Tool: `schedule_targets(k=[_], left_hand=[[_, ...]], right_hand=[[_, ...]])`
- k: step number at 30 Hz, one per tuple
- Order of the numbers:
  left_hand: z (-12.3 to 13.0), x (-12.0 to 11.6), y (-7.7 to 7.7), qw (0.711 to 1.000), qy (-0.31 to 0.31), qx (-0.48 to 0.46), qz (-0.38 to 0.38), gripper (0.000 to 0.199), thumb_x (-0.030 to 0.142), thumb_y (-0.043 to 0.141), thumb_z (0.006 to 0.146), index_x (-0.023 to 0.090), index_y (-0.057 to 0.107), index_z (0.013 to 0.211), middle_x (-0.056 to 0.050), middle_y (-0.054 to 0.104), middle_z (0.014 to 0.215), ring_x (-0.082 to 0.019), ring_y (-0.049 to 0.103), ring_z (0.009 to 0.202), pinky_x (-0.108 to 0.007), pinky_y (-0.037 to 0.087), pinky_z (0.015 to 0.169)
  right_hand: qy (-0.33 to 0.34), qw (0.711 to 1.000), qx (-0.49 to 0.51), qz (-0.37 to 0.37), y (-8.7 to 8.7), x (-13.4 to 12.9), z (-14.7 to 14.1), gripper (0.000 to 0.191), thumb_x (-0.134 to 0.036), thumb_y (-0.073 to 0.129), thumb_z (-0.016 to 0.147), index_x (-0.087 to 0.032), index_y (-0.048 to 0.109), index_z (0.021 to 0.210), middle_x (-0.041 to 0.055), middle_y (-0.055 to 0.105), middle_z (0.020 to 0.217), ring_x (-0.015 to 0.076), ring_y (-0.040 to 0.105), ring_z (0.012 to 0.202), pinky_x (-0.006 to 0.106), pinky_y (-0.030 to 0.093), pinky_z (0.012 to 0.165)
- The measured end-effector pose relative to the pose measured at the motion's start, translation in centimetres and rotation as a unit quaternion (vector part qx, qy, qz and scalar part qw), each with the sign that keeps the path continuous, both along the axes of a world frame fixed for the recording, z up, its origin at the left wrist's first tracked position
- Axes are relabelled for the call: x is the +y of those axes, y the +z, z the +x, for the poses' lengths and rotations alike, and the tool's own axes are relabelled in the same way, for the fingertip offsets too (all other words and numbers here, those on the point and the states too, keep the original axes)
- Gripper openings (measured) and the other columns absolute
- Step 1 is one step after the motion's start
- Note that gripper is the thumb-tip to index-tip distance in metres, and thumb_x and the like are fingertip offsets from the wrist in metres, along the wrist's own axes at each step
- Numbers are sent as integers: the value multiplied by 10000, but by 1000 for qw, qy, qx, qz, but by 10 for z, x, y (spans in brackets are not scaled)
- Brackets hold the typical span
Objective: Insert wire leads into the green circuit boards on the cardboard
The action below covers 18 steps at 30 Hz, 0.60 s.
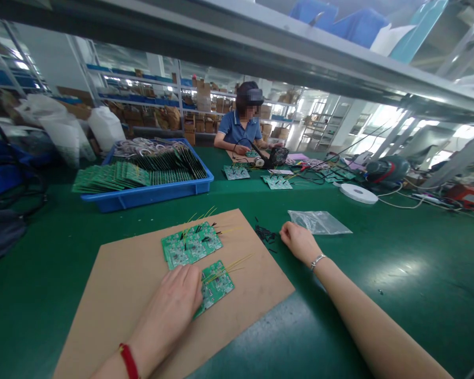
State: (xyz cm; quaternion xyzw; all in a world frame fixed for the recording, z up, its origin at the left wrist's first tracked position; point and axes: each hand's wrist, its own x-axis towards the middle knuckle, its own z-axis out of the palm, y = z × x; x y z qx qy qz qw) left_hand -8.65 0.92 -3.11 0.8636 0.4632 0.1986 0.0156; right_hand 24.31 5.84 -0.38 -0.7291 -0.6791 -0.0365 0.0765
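My left hand (pixel 174 297) is closed at the left part of a green circuit board (pixel 220 286), covering that part and hiding my fingertips. Thin yellow wires (pixel 231 267) stretch from this board toward the right. Just behind it lie more green circuit boards (pixel 199 246), side by side, bearing yellow wires and short black sleeves. My right hand (pixel 298 241) is closed, fingertips together, beside a small pile of short black tubes (pixel 264 233). Whatever those fingertips may hold is too small to make out. A clear plastic bag (pixel 324 222) lies right behind that hand.
Brown cardboard (pixel 118 295) lies under the boards on the green table (pixel 398 252). A blue tray (pixel 150 196) packed with circuit boards stands at the back left. Across the table a person (pixel 240 126) works on boards. A white tape reel (pixel 358 193) rests at right; a shelf (pixel 260 42) spans overhead.
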Motion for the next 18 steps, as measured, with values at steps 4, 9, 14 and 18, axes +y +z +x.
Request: schedule_targets(k=[4, 9, 14, 18], left_hand=[[-2, 0, 5, 998, 6, -52, -36, 254, 216, 312, 929, 200, 464, 726, -45, 543, 719, -191, 508, 674, -331, 396, 623], [-6, 1, 18, 983, 15, -108, -146, 233, 280, 319, 944, 201, 473, 788, -16, 574, 748, -167, 538, 690, -292, 387, 624], [-6, 0, 26, 971, 25, -133, -199, 200, 300, 373, 923, 205, 517, 822, 6, 596, 757, -162, 557, 702, -278, 383, 624], [1, 2, 27, 979, 20, -106, -171, 131, 256, 474, 848, 198, 566, 775, -15, 604, 769, -185, 558, 750, -299, 395, 664]], right_hand=[[38, 999, 1, 4, -6, 4, -6, 93, -179, 488, 867, -165, 578, 851, 73, 664, 837, 173, 617, 760, 251, 377, 665], [50, 999, 6, 6, -15, 9, -5, 163, -114, 477, 847, -96, 532, 999, 111, 659, 812, 208, 625, 747, 271, 391, 654], [39, 999, 11, 25, -18, 10, -1, 241, -73, 413, 849, -14, 519, 1057, 208, 654, 897, 275, 631, 855, 337, 424, 759], [33, 995, 54, 74, -4, 1, -3, 273, -118, 360, 882, -56, 536, 1081, 197, 636, 1027, 265, 602, 965, 351, 424, 835]])
